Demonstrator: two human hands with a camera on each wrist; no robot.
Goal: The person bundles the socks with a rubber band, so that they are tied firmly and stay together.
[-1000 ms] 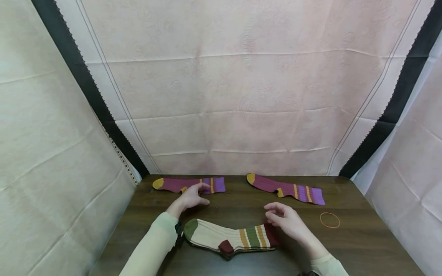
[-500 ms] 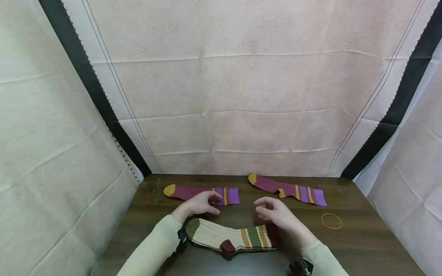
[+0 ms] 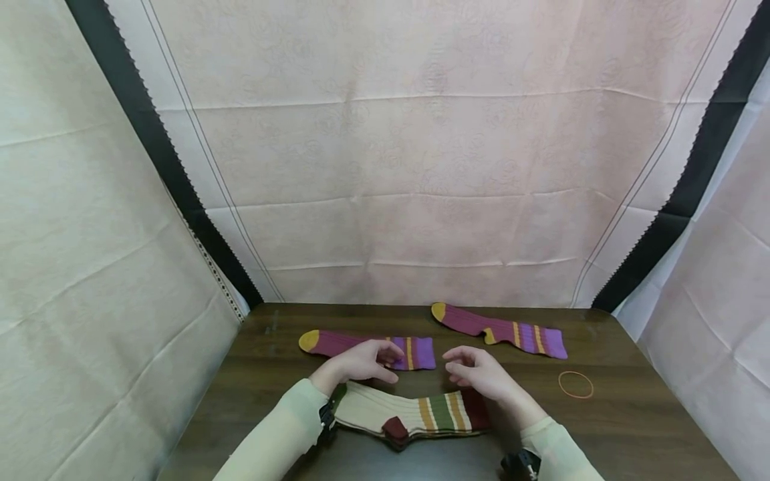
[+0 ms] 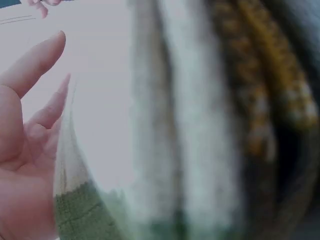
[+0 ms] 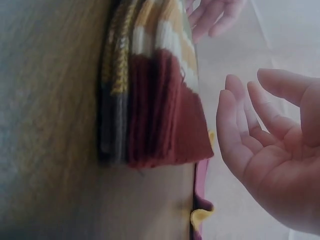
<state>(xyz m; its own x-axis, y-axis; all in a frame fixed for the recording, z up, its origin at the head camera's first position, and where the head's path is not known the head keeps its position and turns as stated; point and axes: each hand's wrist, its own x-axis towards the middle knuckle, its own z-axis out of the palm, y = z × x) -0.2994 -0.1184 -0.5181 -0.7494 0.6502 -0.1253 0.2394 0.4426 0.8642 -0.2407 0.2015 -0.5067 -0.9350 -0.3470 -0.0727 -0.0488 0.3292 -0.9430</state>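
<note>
My left hand (image 3: 363, 363) lies over the striped cuff end of a purple sock (image 3: 337, 341) with a yellow toe, fingers extended and touching it. The sock is flat on the table, partly hidden by the hand. Below both hands sits a stack of socks (image 3: 385, 404); its top one is cream with a green toe, stripes and maroon heel and cuff. Darker layers with mustard bands show beneath in the right wrist view. My right hand (image 3: 481, 374) hovers beyond the maroon cuff (image 5: 195, 125), fingers loosely bent and holding nothing.
A second purple sock (image 3: 463, 322) lies at the back right, toe pointing left. An orange rubber band (image 3: 576, 397) rests on the right of the brown table (image 3: 625, 427). Pale cloth walls (image 3: 421, 167) enclose the back and sides.
My left hand has slid the left purple sock rightward and nearer to me. My right hand has shifted a little left, fingers still relaxed. The stack, second purple sock and rubber band stay put.
</note>
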